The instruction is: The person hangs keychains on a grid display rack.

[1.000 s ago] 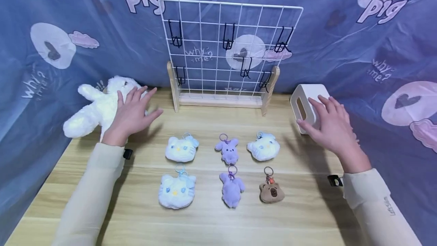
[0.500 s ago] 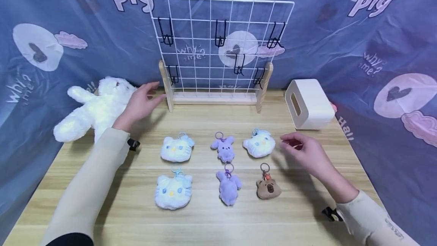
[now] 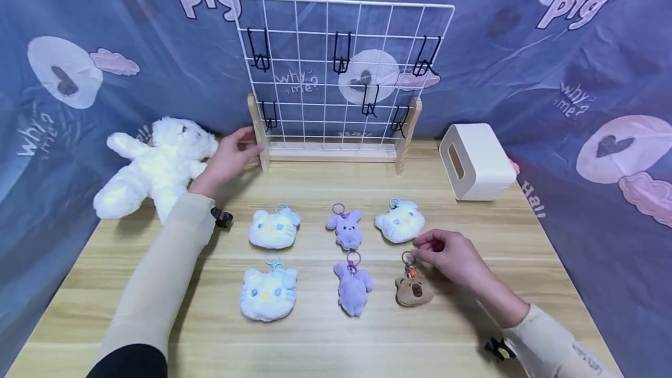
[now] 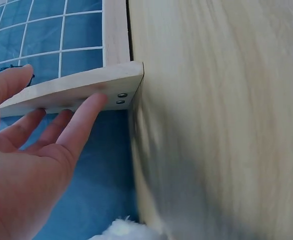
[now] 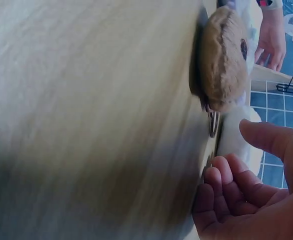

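My left hand (image 3: 232, 155) is at the left wooden post (image 3: 258, 133) of a white wire grid rack (image 3: 343, 69). In the left wrist view its fingertips (image 4: 99, 99) touch the post's outer face, with the thumb apart from them. My right hand (image 3: 451, 255) is low over the table, close to the metal ring (image 3: 408, 258) of a brown animal-head plush keychain (image 3: 415, 291). The right wrist view shows that thumb and fingers apart, with the ring (image 5: 214, 124) outside them. A white cat-head plush keychain (image 3: 401, 221) lies just behind the right fingers.
Another two white cat-head keychains (image 3: 274, 228) and two purple plush keychains (image 3: 353, 289) lie on the wooden table (image 3: 315, 343). Several black hooks (image 3: 342, 54) hang on the grid. A white plush toy (image 3: 160, 165) lies left, and a white box (image 3: 480, 162) stands right.
My left hand has moved right from the white plush toy to the rack's post. The right hand has come from the white box toward the brown keychain's ring. The keychains lie as before.
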A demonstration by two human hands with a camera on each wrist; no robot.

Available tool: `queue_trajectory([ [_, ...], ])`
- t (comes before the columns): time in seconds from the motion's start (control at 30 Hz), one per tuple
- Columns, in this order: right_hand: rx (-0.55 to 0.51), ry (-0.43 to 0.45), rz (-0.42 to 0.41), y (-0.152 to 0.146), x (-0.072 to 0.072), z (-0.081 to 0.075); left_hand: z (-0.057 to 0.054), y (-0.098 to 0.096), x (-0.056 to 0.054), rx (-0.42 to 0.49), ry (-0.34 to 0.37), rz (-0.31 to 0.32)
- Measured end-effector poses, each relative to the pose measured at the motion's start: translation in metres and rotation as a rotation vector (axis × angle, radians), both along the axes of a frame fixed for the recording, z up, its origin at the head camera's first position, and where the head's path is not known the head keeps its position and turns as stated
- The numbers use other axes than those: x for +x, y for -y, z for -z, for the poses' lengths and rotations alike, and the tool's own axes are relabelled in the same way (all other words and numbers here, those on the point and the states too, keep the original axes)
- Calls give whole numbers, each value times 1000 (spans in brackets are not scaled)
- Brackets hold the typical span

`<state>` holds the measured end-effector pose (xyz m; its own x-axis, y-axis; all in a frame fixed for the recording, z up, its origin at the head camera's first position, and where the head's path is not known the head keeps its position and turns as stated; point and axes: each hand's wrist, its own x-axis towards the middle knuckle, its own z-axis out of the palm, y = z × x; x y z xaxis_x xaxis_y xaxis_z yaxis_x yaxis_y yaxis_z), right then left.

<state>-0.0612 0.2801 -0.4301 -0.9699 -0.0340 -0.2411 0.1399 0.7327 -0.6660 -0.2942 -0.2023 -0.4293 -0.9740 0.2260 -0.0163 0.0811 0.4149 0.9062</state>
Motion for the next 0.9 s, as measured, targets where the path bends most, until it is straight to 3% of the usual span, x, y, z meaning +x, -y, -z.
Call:
queue_trajectory([
  [0.13, 18, 32, 10, 4, 3, 3, 6, -3, -3, 79, 24, -26],
  [0.37, 77, 19, -3, 9, 5, 6, 11, -4, -3, 155, -14, -80],
  [0.9, 112, -29, -44, 13, 3, 7, 13, -5, -1, 156, -5, -133],
])
